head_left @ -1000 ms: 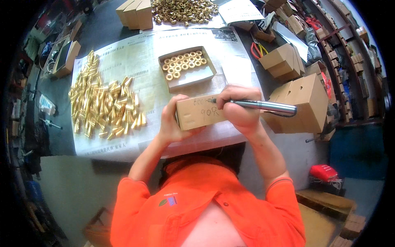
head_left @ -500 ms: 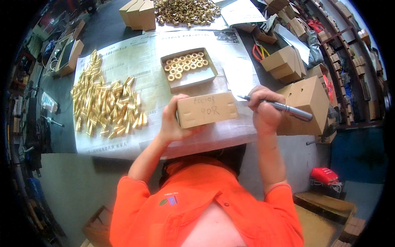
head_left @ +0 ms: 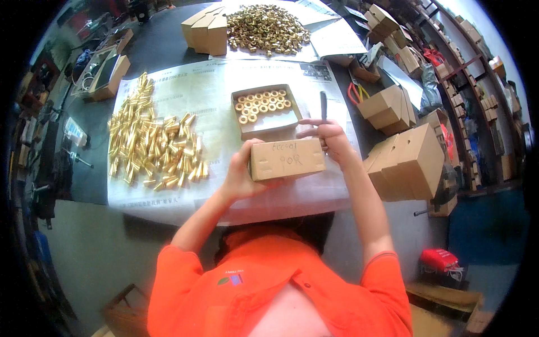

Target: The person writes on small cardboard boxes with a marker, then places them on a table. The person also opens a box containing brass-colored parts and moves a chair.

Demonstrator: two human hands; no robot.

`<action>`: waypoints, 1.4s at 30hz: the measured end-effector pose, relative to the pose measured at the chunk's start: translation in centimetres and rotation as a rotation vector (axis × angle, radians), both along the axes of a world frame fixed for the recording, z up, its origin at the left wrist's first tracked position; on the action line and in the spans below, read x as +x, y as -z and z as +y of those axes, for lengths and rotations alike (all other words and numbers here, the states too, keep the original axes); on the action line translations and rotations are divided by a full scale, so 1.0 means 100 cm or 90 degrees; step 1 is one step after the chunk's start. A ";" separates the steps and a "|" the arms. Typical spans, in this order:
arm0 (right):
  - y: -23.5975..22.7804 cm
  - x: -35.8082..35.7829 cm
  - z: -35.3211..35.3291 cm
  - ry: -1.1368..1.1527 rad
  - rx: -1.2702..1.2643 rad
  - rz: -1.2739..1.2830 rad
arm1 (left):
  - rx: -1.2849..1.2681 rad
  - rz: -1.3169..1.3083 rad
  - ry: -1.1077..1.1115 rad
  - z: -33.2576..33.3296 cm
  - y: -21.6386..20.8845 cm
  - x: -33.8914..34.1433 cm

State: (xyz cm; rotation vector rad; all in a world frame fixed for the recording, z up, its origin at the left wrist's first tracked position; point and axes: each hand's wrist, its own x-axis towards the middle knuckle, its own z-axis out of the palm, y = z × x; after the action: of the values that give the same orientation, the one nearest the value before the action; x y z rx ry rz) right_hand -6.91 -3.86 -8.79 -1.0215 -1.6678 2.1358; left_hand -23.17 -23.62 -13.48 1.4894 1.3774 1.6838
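Note:
My left hand [head_left: 240, 175] grips a small closed cardboard box [head_left: 288, 167] by its left end, with handwriting on the side facing me. At the box's upper right corner is my right hand [head_left: 333, 139], holding a marker pen [head_left: 323, 104] that points away from me. Its fingers reach left behind the box; whether they touch it I cannot tell. Just beyond lies an open shallow box tray [head_left: 275, 122] with rows of brass ring-shaped nuts [head_left: 264, 101] in its far part. To the left is a heap of tapered brass fittings [head_left: 160, 143].
Newspaper sheets [head_left: 208, 84] cover the dark table. Far back are a pile of small brass nuts [head_left: 268, 29] and cardboard boxes [head_left: 205, 31]. On the right stand more cardboard boxes [head_left: 407, 160] and red-and-yellow-handled pliers [head_left: 356, 93]. Shelves [head_left: 477, 95] line the right side.
My right hand has moved left to the held box's corner, and the marker has swung from lying sideways to pointing away. My left hand still holds the box. The view has shifted slightly.

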 end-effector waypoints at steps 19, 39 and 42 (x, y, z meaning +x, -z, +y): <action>0.040 -0.094 0.032 -0.056 -0.323 0.149 | -0.006 -0.015 0.003 -0.001 0.005 -0.001; 0.010 0.049 -0.050 -0.122 -0.331 -0.064 | -0.259 0.233 0.034 -0.018 -0.023 -0.023; 0.017 0.045 -0.044 -0.130 -0.379 -0.031 | -0.278 0.215 0.028 -0.015 -0.023 -0.020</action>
State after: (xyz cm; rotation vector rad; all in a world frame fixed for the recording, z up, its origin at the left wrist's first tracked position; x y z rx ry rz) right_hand -2.39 -8.23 -10.51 -1.0848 -1.2101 2.8581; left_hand -25.15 -25.08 -11.23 1.5666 1.7353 1.0392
